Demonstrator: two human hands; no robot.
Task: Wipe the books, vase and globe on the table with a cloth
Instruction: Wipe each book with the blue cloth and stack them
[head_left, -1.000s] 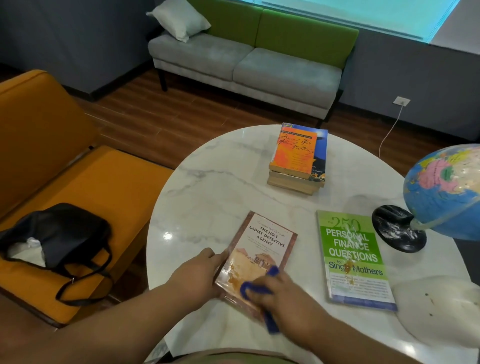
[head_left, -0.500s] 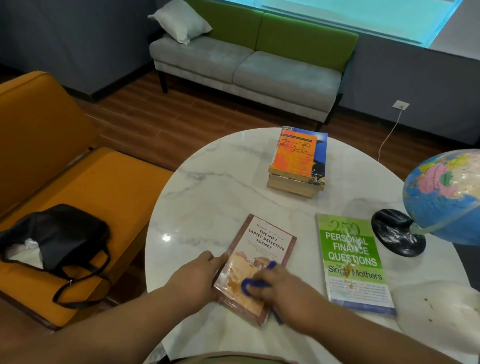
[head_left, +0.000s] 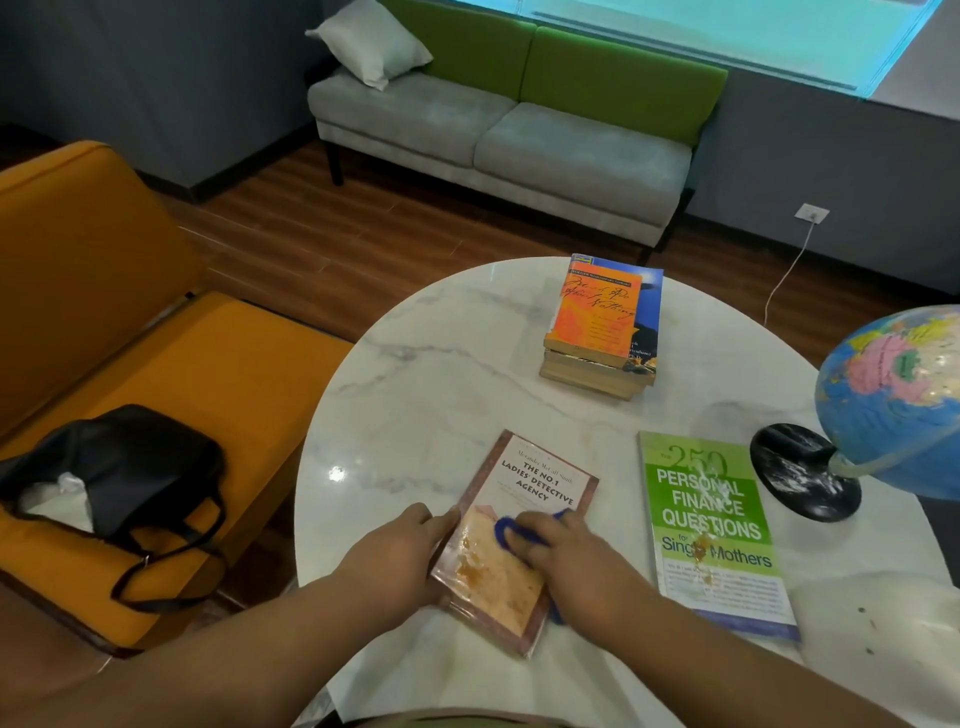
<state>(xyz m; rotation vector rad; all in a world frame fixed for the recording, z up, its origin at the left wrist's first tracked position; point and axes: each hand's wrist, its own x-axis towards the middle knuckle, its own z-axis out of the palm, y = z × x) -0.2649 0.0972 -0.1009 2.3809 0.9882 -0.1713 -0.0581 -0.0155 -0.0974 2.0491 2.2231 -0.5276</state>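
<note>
A brown paperback, "The No.1 Ladies' Detective Agency" (head_left: 540, 483), lies on the round white marble table (head_left: 441, 395) with orange stains on its lower cover. My left hand (head_left: 395, 553) holds its left edge. My right hand (head_left: 576, 558) grips a blue cloth (head_left: 501, 530) and presses it on the cover's middle. To the right lies a green book (head_left: 711, 525) with smears on it. A stack of books (head_left: 602, 327) with an orange one on top stands farther back. The globe (head_left: 893, 384) on its black base (head_left: 802, 470) is at the right edge. A white vase (head_left: 883, 634) sits at the lower right, blurred.
An orange sofa (head_left: 156, 364) with a black bag (head_left: 124, 467) on it stands left of the table. A grey and green sofa (head_left: 519, 130) with a white pillow (head_left: 371, 41) is at the back. A white cable (head_left: 784, 275) runs from a wall socket.
My right hand has slid the blue cloth up the brown book's cover, from its lower right edge toward the middle. My left hand keeps its hold on the left edge.
</note>
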